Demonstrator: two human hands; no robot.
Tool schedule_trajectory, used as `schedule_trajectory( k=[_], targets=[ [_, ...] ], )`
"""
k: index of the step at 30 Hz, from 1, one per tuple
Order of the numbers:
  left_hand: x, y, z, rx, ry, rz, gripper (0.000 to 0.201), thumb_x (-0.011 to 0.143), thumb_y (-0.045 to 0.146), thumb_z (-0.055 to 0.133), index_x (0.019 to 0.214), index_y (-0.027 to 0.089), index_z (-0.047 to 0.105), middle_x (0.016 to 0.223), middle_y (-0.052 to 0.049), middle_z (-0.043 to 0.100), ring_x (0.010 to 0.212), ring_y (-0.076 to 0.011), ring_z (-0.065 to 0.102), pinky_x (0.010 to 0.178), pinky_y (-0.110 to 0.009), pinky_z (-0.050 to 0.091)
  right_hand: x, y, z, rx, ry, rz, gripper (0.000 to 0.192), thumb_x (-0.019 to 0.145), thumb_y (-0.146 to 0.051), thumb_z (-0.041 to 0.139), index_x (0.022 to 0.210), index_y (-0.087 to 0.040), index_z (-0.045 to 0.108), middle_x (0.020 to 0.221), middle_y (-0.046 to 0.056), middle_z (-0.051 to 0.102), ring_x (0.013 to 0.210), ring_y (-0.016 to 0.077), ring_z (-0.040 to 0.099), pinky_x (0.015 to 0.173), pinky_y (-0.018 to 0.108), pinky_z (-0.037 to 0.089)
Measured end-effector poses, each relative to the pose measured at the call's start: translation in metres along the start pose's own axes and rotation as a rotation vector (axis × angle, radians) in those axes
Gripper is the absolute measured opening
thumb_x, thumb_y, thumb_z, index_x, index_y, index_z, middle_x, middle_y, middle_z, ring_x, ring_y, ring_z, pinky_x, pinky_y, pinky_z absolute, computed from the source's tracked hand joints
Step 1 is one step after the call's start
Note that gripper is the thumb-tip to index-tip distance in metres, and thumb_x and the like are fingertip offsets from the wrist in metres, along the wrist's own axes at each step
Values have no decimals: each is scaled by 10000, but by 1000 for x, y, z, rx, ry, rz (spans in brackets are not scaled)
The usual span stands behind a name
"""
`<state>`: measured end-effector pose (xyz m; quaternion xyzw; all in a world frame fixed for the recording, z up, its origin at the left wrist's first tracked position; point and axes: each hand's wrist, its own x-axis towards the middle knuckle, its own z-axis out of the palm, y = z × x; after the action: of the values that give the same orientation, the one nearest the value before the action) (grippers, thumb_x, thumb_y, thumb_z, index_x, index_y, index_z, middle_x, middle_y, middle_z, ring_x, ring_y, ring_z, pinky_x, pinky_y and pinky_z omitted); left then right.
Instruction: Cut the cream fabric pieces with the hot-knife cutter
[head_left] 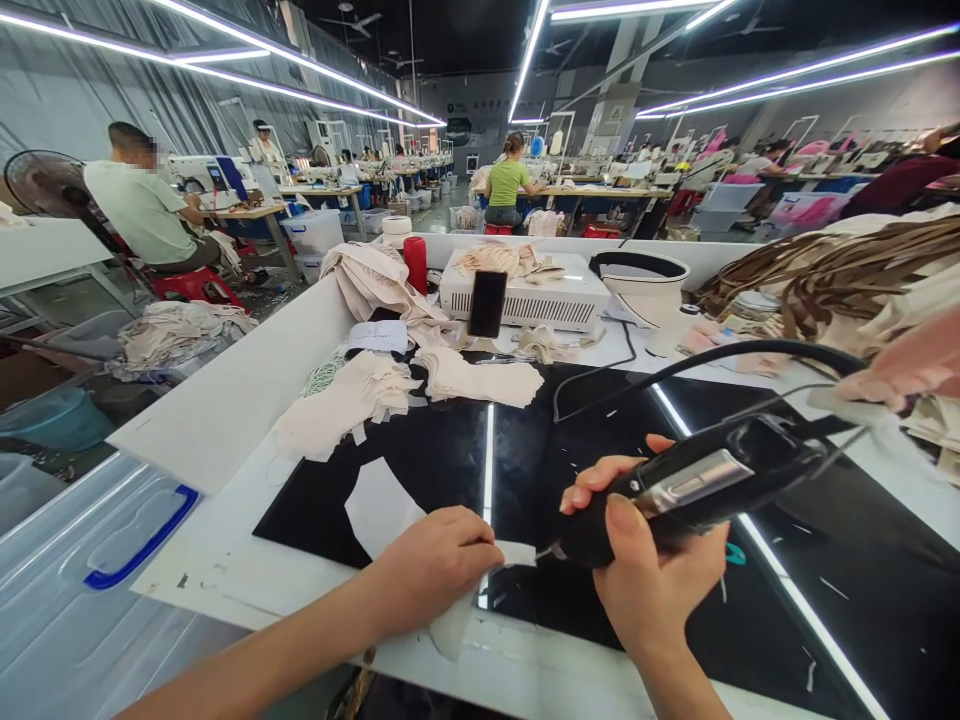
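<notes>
Big garment workshop, and up close a glossy black worktop point(862, 560) on a white table. Left hand point(435, 565) lies flat, fingers closed down on a small pale fabric piece point(517, 553) at the worktop's front edge. Right hand point(652, 570) is wrapped round a black corded hand tool point(697, 480), tip touching that piece. I'd say keep the fabric pinned taut and fingertips back from the tip. Its cord point(750, 352) loops across the top, and stacks of cut pieces point(345, 400) sit behind, so it could snag.
</notes>
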<state>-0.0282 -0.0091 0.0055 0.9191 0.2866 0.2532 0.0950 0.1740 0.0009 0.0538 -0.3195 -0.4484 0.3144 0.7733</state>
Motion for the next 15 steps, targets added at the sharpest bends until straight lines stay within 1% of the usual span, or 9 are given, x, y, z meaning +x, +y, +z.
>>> schedule_trajectory(
  k=[6, 15],
  targets=[
    [0, 1, 4, 2, 25, -2, 139, 1028, 74, 583, 1070, 154, 689, 1012, -49, 693, 930, -185, 662, 853, -302, 560, 4, 5, 3, -6, 19, -15, 469, 856, -224, 823, 1264, -278, 599, 829, -37, 713, 613, 145, 659, 585, 331, 589],
    [-2, 3, 5, 41, 38, -6, 142, 1026, 70, 569, 946, 143, 661, 955, -41, 672, 877, -175, 634, 848, -307, 562, 0, 6, 2, -28, 15, -13, 473, 854, -195, 819, 1266, -282, 602, 821, -39, 711, 620, 149, 660, 590, 341, 592]
  ],
)
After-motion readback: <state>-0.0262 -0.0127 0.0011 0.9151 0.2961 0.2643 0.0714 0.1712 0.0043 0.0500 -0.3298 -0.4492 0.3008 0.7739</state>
